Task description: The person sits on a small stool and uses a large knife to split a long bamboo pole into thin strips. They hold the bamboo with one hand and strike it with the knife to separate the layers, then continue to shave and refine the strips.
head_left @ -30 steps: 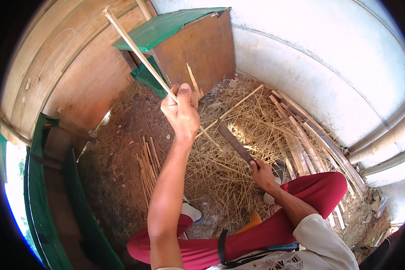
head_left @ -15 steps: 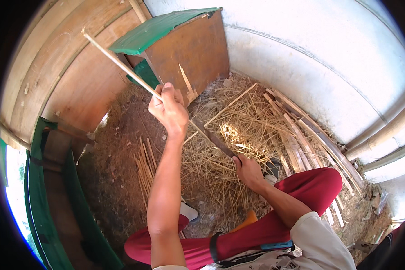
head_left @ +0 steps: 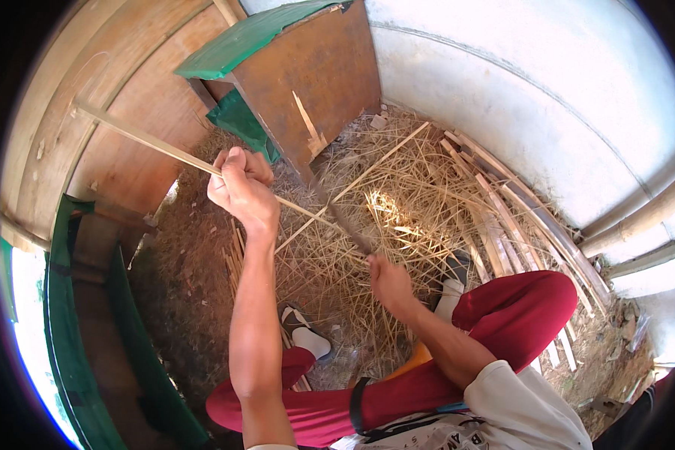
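Closed around a long, thin bamboo stick (head_left: 139,135) is my left hand (head_left: 241,191), held out in front of me. The stick runs from the upper left, through the fist, down to the right. My right hand (head_left: 391,285) grips a long knife with a dark blade (head_left: 346,226); its handle is hidden in the fingers. The blade points up and to the left, close to the stick's lower end. Whether they touch, I cannot tell. Below both lies a heap of pale bamboo shavings (head_left: 397,199).
Split bamboo strips (head_left: 495,255) lie to the right along the white wall (head_left: 517,90). More thin sticks (head_left: 234,262) lie behind my left forearm. A brown wooden box (head_left: 315,82) with a green cover stands ahead. Green-edged shelving (head_left: 71,322) is at the left.
My left hand has moved left and down with the stick, which now slopes less steeply. My right hand has shifted left with the knife, its blade now more upright.
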Action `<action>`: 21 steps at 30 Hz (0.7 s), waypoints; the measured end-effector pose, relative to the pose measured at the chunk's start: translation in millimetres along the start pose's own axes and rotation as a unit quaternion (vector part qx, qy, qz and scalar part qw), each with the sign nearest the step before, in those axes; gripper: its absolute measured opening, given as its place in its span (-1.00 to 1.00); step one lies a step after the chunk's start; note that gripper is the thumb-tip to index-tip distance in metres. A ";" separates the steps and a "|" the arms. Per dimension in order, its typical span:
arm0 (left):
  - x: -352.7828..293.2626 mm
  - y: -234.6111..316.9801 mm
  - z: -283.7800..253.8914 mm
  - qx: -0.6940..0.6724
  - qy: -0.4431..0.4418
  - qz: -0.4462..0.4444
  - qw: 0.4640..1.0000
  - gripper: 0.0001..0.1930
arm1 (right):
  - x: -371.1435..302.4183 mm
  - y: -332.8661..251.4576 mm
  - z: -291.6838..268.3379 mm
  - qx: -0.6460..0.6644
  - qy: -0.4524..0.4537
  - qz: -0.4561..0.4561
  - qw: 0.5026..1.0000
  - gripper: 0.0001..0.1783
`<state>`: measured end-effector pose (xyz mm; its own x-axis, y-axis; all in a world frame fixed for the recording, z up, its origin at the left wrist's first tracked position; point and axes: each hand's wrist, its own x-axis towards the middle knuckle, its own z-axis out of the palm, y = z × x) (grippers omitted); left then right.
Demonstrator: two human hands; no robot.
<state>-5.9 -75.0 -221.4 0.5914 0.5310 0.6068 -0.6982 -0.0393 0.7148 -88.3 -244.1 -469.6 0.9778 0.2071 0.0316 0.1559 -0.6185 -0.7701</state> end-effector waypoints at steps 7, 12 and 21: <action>-4.7 -3.3 13.7 0.039 -0.004 0.044 0.998 -0.61 | 10.1 -4.5 -21.0 -0.054 0.026 -0.056 0.997 -0.64; -4.4 -7.8 31.1 0.011 0.007 0.010 1.000 -0.63 | 8.7 7.5 -9.5 -0.055 0.039 -0.035 0.997 -0.69; -17.8 -14.0 43.1 0.044 -0.019 0.087 0.995 -0.65 | 2.4 -16.2 -14.7 0.032 0.050 -0.034 0.998 -0.69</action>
<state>10.7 -120.5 -227.2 0.4811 0.4781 0.7349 -0.7541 -0.2018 0.6250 -86.5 -244.8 -447.7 0.9748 0.1687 0.1457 0.2161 -0.5558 -0.8027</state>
